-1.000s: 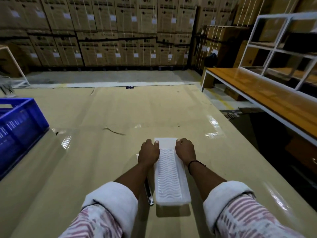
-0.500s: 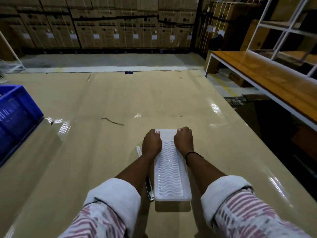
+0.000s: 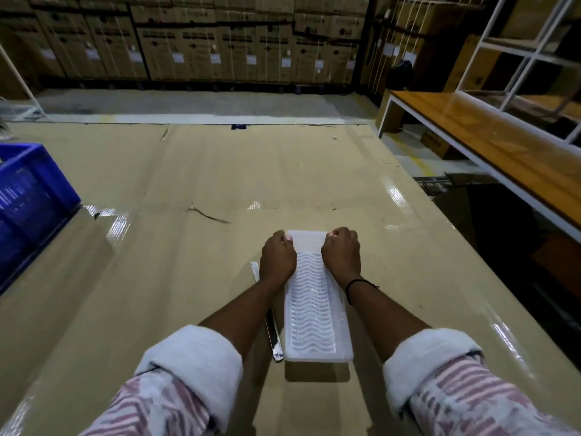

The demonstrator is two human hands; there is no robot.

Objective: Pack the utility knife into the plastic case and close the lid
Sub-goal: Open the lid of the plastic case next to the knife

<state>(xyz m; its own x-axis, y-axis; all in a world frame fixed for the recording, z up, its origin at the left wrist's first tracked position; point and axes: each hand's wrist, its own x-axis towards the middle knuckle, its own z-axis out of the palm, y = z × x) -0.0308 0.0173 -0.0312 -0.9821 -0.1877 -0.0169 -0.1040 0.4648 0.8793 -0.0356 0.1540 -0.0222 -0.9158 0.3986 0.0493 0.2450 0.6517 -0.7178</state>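
both hands grip the far end of the plastic case [image 3: 317, 309], left hand [image 3: 277, 258] and right hand [image 3: 342, 255] at its corners. lid looks down. utility knife [image 3: 273, 336] lies on table [image 3: 157, 278] just left of case, not packed yet.

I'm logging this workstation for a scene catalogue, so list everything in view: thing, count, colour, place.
plastic case: one, translucent white with a wavy pattern, lengthwise on the table near the front edge, lid down
utility knife: one, dark and silver, on the table against the case's left side, partly under the left forearm
table: one, glossy tan
crate: one, blue, table's left edge
bench: one, wood top on white frame, right
rack: one, white, on the bench
cardboard boxes: many, brown, stacked along the back
wristband: one, black, right wrist
left hand: gripping the case's far left corner
right hand: gripping the far right corner
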